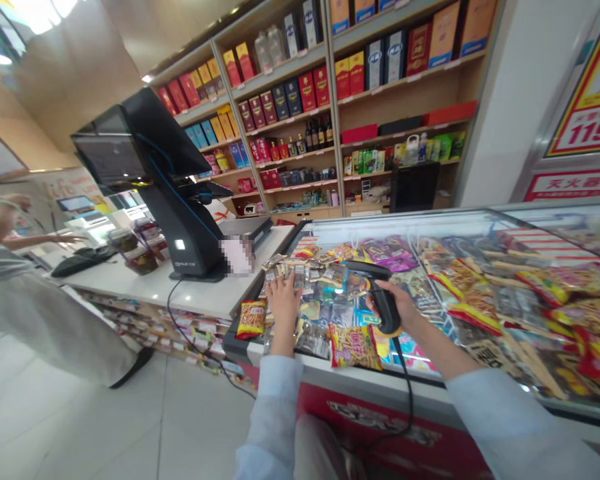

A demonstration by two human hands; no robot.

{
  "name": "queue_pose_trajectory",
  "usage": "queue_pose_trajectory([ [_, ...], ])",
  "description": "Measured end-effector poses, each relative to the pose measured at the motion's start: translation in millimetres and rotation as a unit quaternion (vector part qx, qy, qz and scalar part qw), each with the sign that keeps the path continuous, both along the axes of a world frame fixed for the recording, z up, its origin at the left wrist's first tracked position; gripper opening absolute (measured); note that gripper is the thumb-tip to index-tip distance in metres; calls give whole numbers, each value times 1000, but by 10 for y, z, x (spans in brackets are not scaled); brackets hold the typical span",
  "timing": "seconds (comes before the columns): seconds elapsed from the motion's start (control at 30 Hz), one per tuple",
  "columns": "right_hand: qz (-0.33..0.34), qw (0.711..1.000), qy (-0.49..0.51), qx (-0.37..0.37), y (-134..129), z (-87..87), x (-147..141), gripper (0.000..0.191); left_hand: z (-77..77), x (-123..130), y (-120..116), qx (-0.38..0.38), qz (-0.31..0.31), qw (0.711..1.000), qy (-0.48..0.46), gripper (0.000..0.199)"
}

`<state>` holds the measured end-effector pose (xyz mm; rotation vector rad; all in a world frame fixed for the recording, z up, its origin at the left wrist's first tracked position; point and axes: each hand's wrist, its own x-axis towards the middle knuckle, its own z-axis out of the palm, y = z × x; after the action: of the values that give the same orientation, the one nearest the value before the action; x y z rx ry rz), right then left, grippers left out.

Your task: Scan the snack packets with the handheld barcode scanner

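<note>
My right hand (399,303) is wrapped around the grip of a black barcode scanner (387,313), whose head points left over the freezer's glass top. A cable runs down from the handle. My left hand (283,297) lies with fingers spread on small clear-and-dark snack packets (305,272); whether it grips one is hidden. A red-and-yellow snack bag (356,347) rests at the front edge, below the scanner. Another yellow snack bag (251,319) sits at the left corner, beside my left wrist. Purple snack bags (387,253) lie farther back.
A black checkout terminal (175,193) stands on the white counter (215,293) to the left, with a cable hanging off it. More snack bags (480,307) cover the freezer's right side. Shelves (285,127) of boxes line the back. Another person (45,293) stands at far left.
</note>
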<state>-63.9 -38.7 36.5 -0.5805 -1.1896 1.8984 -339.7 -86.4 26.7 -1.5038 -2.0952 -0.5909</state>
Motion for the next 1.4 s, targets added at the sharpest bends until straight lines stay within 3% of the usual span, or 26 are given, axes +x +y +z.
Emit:
queue_pose_trajectory([
  [0.23, -2, 1000, 12, 3, -30, 44, -21, 30, 5, -139, 79, -25, -15, 995, -98, 54],
  [0.57, -3, 1000, 11, -3, -53, 59, -15, 30, 35, -64, 33, 139, -66, 984, -91, 45],
  [0.83, 13, 1000, 1, 20, -68, 55, -34, 33, 55, -30, -49, 297, -74, 948, -89, 36],
  [0.97, 11, 1000, -8, 23, -90, 66, -41, 35, 99, -15, -37, 313, -111, 936, -119, 36],
  [1.23, 8, 1000, -8, 10, -95, 73, -57, 36, 423, 115, -56, 327, -151, 921, -149, 35],
  [1.4, -3, 999, -30, 23, -102, 90, -63, 36, 264, 225, -10, 337, -176, 913, -145, 34],
])
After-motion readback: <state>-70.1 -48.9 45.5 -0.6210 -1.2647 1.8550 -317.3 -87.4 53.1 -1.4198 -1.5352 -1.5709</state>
